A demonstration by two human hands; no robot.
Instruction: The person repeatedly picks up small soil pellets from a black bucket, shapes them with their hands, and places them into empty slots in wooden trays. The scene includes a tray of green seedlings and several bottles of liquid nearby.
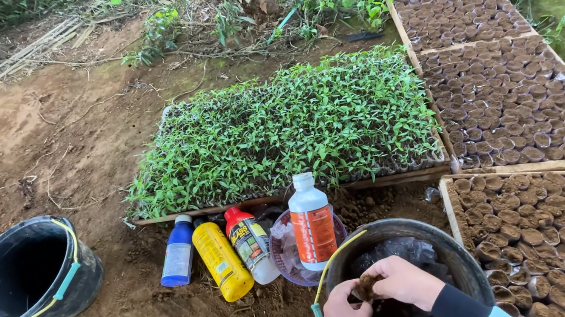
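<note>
- Head view, bottom centre: left hand (344,309) and right hand (404,282) both down inside the dark round bucket (460,259) with the yellow-green handle, fingers curled together around a small brown soil-filled seedling pot (366,286), pinched between the two hands just above the black plastic lining
- Looks like a soft, crumbly little thing, so squeezing too hard could probably burst it and dump soil back into the bucket
- Just left of the bucket rim: white plastic bottle with an orange label (312,222), standing upright in a shallow purple-rimmed bowl (285,253); easy to knock over with an elbow or a wrist coming up out of the bucket
- Beside that, lying tilted on the dirt: red-capped white bottle (251,244), yellow plastic bottle (221,260), blue plastic bottle (178,254); caps seem on, but can't tell how tight, so a leak into the soil is possible
- Right side: wooden-framed trays packed with small brown filled pots (518,104), nearest one right next to the bucket; neighbours could tip if one gets shoved in carelessly
- Behind the bottles: flat tray of green seedlings (285,127), near enough to get crushed by a slip forward
- Far left: empty black bucket with a yellow rim (23,274), well apart, no real risk there
</note>
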